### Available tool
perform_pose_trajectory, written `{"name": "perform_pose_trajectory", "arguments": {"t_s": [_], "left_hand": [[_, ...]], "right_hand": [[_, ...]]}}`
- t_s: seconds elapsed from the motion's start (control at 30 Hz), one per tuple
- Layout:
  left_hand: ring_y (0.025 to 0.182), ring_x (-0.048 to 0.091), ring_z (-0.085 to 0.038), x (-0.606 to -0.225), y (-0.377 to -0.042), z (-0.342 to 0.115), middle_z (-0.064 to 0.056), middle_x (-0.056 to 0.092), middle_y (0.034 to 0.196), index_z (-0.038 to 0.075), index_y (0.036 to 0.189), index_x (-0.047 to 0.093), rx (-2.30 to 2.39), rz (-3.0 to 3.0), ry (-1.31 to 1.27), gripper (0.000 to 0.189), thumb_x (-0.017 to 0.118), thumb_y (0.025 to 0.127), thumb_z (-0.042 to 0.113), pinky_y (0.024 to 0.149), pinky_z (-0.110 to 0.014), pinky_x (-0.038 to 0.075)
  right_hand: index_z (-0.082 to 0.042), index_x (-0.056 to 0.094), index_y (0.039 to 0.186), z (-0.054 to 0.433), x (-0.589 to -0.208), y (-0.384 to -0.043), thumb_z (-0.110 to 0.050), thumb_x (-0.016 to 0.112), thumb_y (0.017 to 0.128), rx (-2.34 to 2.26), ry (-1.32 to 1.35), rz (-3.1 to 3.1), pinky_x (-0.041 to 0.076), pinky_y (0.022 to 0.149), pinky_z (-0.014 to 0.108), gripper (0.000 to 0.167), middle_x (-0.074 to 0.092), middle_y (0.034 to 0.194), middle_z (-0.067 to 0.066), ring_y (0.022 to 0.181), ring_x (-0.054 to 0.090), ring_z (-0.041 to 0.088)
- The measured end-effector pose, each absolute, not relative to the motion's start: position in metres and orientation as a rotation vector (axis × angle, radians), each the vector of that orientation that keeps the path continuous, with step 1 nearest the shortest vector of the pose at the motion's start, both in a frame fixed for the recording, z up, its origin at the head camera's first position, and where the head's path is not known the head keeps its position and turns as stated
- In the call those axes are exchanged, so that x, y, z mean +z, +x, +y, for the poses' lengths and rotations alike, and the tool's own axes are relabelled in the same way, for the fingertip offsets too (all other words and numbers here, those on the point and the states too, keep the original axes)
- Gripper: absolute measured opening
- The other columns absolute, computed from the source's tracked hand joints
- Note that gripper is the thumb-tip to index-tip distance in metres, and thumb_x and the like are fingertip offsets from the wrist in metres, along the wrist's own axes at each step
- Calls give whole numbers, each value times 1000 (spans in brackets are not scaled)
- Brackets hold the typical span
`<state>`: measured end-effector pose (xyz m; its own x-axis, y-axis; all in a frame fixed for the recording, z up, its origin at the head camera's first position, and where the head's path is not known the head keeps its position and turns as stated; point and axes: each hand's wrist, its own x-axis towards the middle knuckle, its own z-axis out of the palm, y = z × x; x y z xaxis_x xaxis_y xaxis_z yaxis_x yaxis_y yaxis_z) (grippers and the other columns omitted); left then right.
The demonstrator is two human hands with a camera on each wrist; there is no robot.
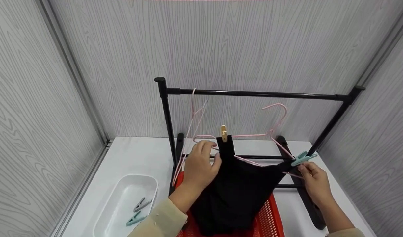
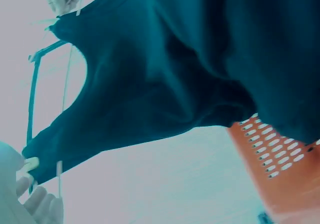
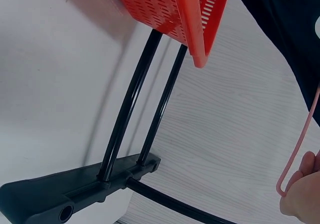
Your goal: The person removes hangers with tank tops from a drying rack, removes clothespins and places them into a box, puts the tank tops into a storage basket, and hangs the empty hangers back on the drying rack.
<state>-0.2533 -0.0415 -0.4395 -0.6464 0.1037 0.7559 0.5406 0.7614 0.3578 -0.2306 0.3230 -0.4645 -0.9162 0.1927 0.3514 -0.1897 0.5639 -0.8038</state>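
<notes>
At the right of the frame, my right fingers (image 1: 316, 168) curl around the end of a pink hanger (image 1: 249, 135), beside a teal clip (image 1: 301, 159). Near the centre, my left thumb and index finger (image 1: 206, 146) stand apart beside the wooden clip (image 1: 224, 134); whether the others grip, I can't tell. The black garment (image 1: 234, 194) hangs lower centre, over the red basket (image 1: 278, 215).

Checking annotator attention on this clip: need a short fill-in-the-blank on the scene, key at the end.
1. The black sleeveless top is clipped to a pink ____.
2. The right hand is closer to the ____ clothespin on the top than to the tan clothespin.
3. The clothespins visible in the white tray number ____.
4. In the head view, the perforated basket beneath the top is coloured ____.

Missing words: hanger; teal; two; red.
</notes>
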Motion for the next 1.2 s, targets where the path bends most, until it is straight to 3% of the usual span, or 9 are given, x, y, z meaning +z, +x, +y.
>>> {"name": "perform_pose_trajectory", "arguments": {"t_s": [0.13,0.37,0.47,0.63,0.77,0.93,1.2], "left_hand": [[113,56,-23,-425,-256,-40,-8,55,124,10,129,49,-708,-2177,-499,40,62,96,29,95,-38,48],[124,49,-26,-403,-260,-37,-10,49,137,10,143,40,-727,-2228,-559,54,54,101,40,105,-41,40],[129,45,-26,-396,-264,-38,-10,45,143,9,148,36,-805,-2248,-602,60,53,102,43,109,-42,37],[136,39,-28,-394,-270,-43,-11,40,150,9,153,30,-911,-2321,-633,67,52,102,47,114,-44,30],[141,35,-30,-397,-274,-45,-11,39,153,8,154,29,-955,-2380,-659,70,52,102,49,116,-48,27],[141,38,-27,-400,-277,-46,-8,46,150,8,152,35,-1061,-2388,-714,65,51,103,47,117,-48,28],[133,48,-24,-404,-280,-44,-8,58,138,8,145,47,-1093,-2308,-775,53,54,103,38,116,-46,30]], "right_hand": [[6,65,104,324,-464,-230,-7,57,102,1251,15,-2411,43,72,11,16,68,96,0,87,53,-6],[6,64,103,324,-465,-230,-6,56,102,1238,-9,-2419,43,72,12,15,68,101,16,87,53,-5],[6,64,103,324,-465,-230,-7,56,102,1233,-21,-2424,43,69,14,15,68,97,10,83,52,0],[6,64,104,323,-465,-230,-8,57,102,1258,-7,-2414,44,73,10,16,68,96,1,91,56,-3],[6,64,103,323,-466,-230,-7,57,102,1262,13,-2408,44,73,10,15,67,95,1,91,55,-4],[5,63,102,323,-468,-230,-8,55,103,1253,2,-2429,45,73,11,16,67,99,6,93,57,-3],[7,65,104,324,-469,-229,-5,56,102,1282,13,-2407,44,67,16,15,64,91,-3,81,52,1]]}}
